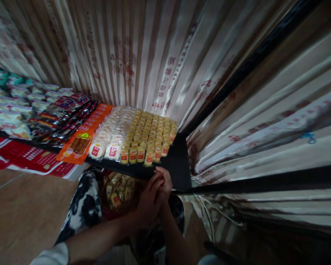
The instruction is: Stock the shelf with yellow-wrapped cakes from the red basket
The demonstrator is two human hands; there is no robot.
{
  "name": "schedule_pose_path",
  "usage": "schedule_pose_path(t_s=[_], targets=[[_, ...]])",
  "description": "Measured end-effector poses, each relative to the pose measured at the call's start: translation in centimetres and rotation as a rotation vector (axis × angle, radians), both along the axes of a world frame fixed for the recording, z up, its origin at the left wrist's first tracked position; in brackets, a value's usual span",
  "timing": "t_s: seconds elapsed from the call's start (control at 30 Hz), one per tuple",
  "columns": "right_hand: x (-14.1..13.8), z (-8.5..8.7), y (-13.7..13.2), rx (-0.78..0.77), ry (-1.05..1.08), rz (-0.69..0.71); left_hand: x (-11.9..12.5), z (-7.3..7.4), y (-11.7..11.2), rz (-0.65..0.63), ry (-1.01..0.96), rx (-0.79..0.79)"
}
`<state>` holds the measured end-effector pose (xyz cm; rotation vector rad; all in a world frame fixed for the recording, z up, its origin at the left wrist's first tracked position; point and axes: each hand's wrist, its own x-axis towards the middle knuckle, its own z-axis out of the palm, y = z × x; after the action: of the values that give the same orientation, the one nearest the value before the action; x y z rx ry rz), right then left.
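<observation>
In the head view my left hand (149,200) and my right hand (166,182) meet at the front edge of a black shelf (179,167). Their fingers are bent and pressed together, and anything between them is hidden. Just beyond stand tight rows of small yellow wrapped cakes (150,134) with red labels. Round white wrapped pastries (111,134) lie to their left. Below the shelf, left of my hands, a red container (109,213) holds loose wrapped cakes (120,191) between my legs; my forearm covers part of it.
Further left on the shelf are an orange packet (82,143), dark glossy packets (66,114) and white packs (13,110). A red and white box (35,158) stands underneath. Pleated printed curtains (143,51) and black poles (237,70) enclose the back and right.
</observation>
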<state>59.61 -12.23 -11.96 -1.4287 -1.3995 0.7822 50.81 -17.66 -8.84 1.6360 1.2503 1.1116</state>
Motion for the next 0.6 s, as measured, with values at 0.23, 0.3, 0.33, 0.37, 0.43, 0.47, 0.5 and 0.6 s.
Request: schedule_pose_path(t_s=[0.23, 0.3, 0.33, 0.37, 0.43, 0.47, 0.5, 0.6], targets=[[-7.0, -4.8, -4.1, -0.294, -0.09, 0.331, -7.1, -6.1, -2.7, 0.451, 0.014, -0.38], [-8.6, -6.4, -3.9, -0.404, -0.167, 0.343, -8.8, -7.4, -1.3, 0.499, 0.202, -0.537], [-9.2, -7.1, -3.7, -0.441, -0.185, 0.356, -9.6, -7.8, -0.3, 0.495, 0.338, -0.602], [-9.8, -7.8, -3.3, -0.464, -0.178, 0.379, -10.2, -8.1, 0.6, 0.473, 0.459, -0.654], [-10.8, -9.1, -2.4, -0.486, -0.094, 0.443, -11.2, -8.5, 2.5, 0.422, 0.616, -0.717], [-11.3, -9.7, -2.0, -0.494, -0.031, 0.469, -11.6, -8.6, 3.2, 0.399, 0.645, -0.729], [-11.7, -10.2, -1.5, -0.504, 0.026, 0.485, -11.8, -8.8, 3.9, 0.382, 0.657, -0.735], [-12.8, -11.3, -0.6, -0.527, 0.122, 0.494, -12.4, -9.7, 5.2, 0.353, 0.688, -0.766]])
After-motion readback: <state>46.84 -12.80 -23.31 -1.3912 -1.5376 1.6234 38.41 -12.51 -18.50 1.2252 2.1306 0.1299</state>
